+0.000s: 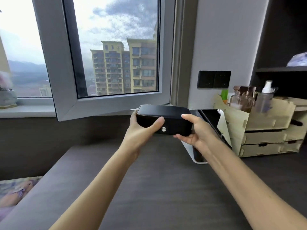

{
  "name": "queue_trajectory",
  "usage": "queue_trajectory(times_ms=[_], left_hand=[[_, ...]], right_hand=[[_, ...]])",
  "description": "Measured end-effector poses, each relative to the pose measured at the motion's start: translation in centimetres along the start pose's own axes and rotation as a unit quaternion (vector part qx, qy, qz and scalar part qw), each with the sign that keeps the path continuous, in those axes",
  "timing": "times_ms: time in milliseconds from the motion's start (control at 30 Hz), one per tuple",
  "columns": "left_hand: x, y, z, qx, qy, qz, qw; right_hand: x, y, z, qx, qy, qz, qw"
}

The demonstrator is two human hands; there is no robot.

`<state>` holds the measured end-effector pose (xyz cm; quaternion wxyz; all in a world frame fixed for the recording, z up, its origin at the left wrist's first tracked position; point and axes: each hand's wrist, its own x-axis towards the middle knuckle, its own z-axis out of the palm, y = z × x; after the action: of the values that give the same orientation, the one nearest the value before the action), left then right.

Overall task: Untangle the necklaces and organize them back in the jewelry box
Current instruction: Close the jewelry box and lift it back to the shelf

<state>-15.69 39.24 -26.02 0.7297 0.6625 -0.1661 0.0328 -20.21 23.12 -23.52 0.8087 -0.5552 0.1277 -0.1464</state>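
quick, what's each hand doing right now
Left hand: grips the left end of the closed black jewelry box, thumb on its front.
Right hand: grips the box's right end, fingers underneath, thumb on top.

Daylit from a grey-framed window (21,39) at the left, its sash (106,103) swung inward over the sill (28,111); beyond the glass, cloudy sky, hazy hills and yellow apartment blocks (124,68). On the sill's far left, a blurred grey pot (7,97). Right of the window, a pale wall (229,39) with a black switch panel (214,79), then a dark shelf unit (280,69). Below, a dark matte bench (157,180) with a pale wooden drawer organiser (265,130) at its right, bottles (242,98) standing in its top. Patterned fabric (15,191) at lower left.
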Motion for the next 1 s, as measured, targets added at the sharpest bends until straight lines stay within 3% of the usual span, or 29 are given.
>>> queue_trajectory(times_ms=[200,500,667,900,1000], left_hand=[[4.0,1.6,3.8,0.119,0.075,0.123,0.982],[15.7,5.0,9.6,0.304,0.098,0.196,0.927],[24.1,10.3,14.1,0.329,0.058,0.245,0.910],[29.8,15.8,21.7,0.362,-0.015,0.258,0.895],[30.8,17.1,25.4,0.322,-0.077,0.227,0.916]], right_hand=[[2.3,-3.6,-0.5,0.027,0.013,-0.043,0.999],[11.5,-11.8,-0.6,-0.034,0.065,-0.153,0.986],[17.2,-19.9,-1.0,-0.058,0.127,-0.209,0.968],[19.4,-27.7,-3.7,-0.049,0.242,-0.187,0.951],[19.0,-30.3,-5.5,-0.019,0.297,-0.183,0.937]])
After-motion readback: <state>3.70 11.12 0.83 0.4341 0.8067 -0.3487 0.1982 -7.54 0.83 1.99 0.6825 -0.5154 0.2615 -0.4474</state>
